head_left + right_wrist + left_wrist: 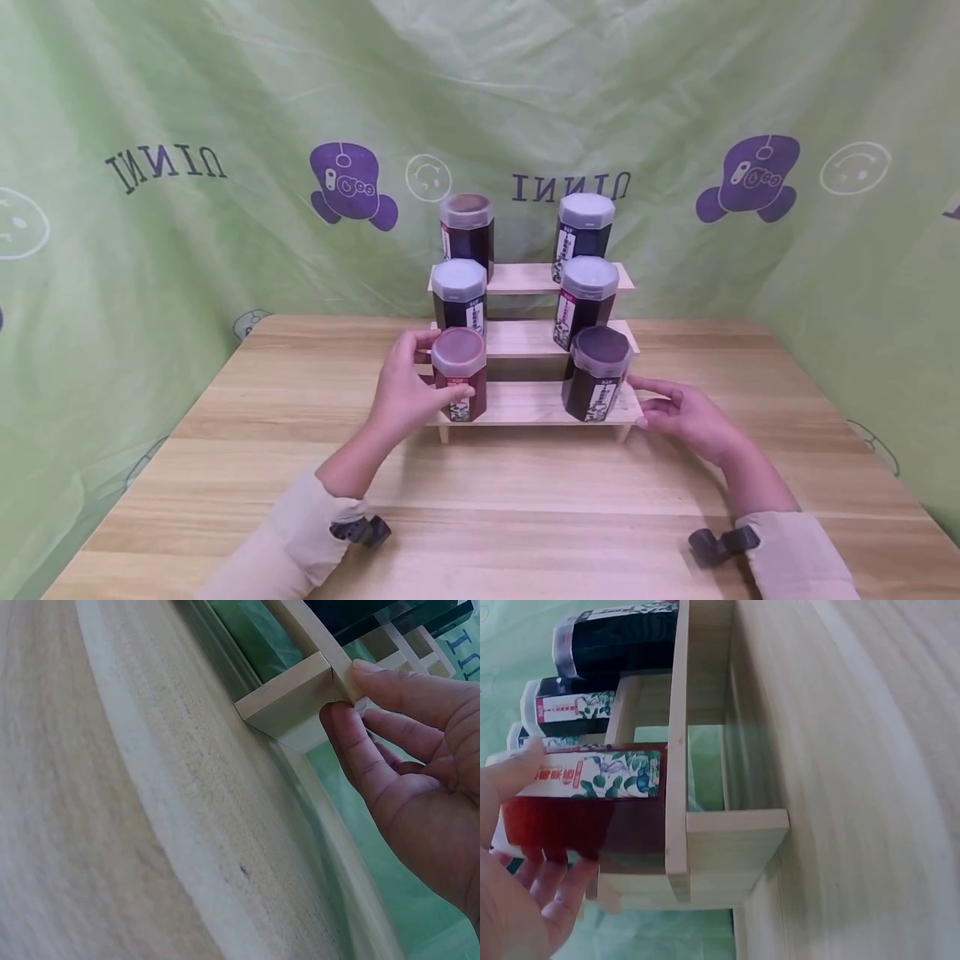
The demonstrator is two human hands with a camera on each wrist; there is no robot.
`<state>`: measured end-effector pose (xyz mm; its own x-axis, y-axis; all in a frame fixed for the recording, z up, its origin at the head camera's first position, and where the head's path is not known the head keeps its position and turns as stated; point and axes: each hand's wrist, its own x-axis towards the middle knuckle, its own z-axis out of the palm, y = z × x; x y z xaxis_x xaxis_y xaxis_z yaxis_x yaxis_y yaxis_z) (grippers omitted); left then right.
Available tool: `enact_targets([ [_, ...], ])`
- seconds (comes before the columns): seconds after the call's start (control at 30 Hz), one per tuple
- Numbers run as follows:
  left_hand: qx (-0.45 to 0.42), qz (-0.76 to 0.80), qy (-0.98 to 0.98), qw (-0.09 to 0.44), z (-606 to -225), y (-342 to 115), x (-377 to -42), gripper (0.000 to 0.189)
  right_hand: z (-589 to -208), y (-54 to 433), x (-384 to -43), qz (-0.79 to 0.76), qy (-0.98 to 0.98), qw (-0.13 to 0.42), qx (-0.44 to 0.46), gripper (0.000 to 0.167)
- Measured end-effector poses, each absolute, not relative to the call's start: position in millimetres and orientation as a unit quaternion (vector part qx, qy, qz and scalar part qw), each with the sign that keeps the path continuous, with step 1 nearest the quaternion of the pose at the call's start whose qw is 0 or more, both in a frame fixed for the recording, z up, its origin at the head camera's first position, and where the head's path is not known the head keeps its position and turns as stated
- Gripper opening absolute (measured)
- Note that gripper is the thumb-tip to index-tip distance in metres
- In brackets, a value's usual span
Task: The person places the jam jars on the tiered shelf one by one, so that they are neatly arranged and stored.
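My left hand [412, 383] grips a red jar [460, 367] at the left end of the lowest tier of a wooden three-tier rack [525, 402]. In the left wrist view, the thumb lies across the jar's label [585, 774] and the fingers curl behind it. The jar's base meets the shelf board [676, 750]. At the rack's lower right corner, my right hand [686, 414] pinches the end of the lowest board, thumb [405, 690] on top and fingers beneath, as the right wrist view shows. Close by on that board stands a dark jar [597, 375], slightly tilted.
Behind, the middle tier holds a white-lidded dark jar [460, 292] and a pink-labelled jar [587, 302]. On the top tier are a brownish-lidded jar [468, 233] and another white-lidded jar [583, 233]. The wooden table [540, 517] extends forward; a green printed curtain [262, 242] hangs behind.
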<state>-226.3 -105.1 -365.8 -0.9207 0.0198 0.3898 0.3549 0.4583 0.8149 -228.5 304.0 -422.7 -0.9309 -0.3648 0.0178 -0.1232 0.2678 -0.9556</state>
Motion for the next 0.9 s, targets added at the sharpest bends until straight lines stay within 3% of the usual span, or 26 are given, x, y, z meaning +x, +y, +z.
enact_targets([
  [0.3, -0.177, -0.599, -0.772, 0.118, -376, -128, -219, 0.076, -420, 304, -229, -0.577, 0.797, 0.101, -0.149, 0.072],
  [0.67, -0.256, -0.589, -0.757, 0.120, -393, -165, -211, 0.063, -425, 304, -229, -0.574, 0.801, 0.095, -0.140, 0.073],
  [0.9, -0.260, -0.589, -0.753, 0.134, -397, -190, -209, 0.057, -421, 306, -228, -0.561, 0.808, 0.086, -0.157, 0.071],
])
